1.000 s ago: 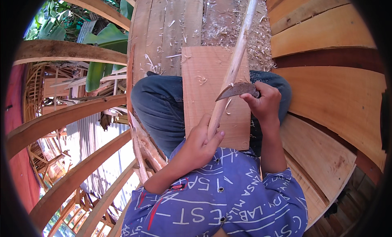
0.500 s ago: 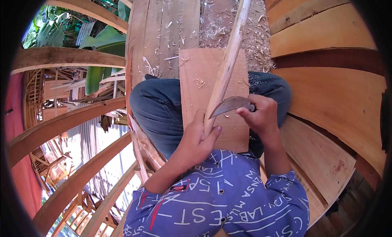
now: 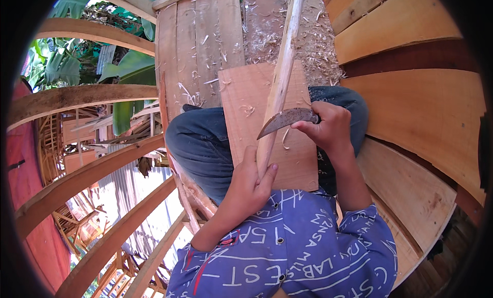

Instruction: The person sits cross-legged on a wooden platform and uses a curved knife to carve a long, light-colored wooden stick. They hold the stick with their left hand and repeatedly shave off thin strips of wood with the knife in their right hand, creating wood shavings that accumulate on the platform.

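A long pale wooden pole slants from near my body up past the top of the view. Around its near end my left hand is closed, thumb on the right side. My right hand grips the handle of a knife with a curved, dark blade. The blade lies across the pole just beyond my left hand, its tip reaching past the pole's left side. Beneath both is a flat rectangular board resting on my crossed legs, with a thin curled shaving by the blade.
Shavings litter the plank floor ahead. Curved wooden slats run along the left, with leaves and corrugated metal sheeting beyond. Broad wooden planks form the right side. A lower board lies close to my right elbow.
The blade has moved slightly up the pole, away from my left hand. A curled shaving now shows below it. The whole view has shifted a little.
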Motion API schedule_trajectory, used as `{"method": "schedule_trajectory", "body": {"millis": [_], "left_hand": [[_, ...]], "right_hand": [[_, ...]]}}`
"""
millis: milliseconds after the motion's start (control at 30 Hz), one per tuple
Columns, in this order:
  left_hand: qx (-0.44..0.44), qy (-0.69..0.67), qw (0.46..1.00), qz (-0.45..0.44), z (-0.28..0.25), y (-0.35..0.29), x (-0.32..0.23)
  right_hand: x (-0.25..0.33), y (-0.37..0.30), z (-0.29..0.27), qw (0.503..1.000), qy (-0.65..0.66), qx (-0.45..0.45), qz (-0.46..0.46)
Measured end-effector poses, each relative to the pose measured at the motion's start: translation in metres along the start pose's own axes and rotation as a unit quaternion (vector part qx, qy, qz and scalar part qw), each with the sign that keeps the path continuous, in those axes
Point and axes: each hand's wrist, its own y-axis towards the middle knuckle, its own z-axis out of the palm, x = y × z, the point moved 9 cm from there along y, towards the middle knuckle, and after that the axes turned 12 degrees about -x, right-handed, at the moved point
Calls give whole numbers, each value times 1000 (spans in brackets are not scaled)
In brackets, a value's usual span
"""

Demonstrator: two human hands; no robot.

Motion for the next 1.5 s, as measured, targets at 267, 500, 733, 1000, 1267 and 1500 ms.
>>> {"method": "schedule_trajectory", "body": {"millis": [267, 500, 733, 1000, 1267, 1500], "left_hand": [[-11, -1, 1000, 12, -2, -5, 2], [72, -11, 997, -32, 20, -27, 14], [-23, 53, 996, 67, -5, 2, 8], [-93, 95, 984, 117, -19, 0, -6], [-91, 106, 987, 84, -15, -9, 2], [-30, 115, 990, 73, -2, -23, 2]], "right_hand": [[2, 6, -2, 1000, -4, -8, -8], [-81, 25, -30, 974, 51, -80, 207], [9, -21, 0, 996, 36, 64, 50], [6, -18, 5, 998, 11, 56, 32], [0, -6, -2, 999, -30, 23, 12], [-95, 6, -21, 968, -38, -70, 237]]}}
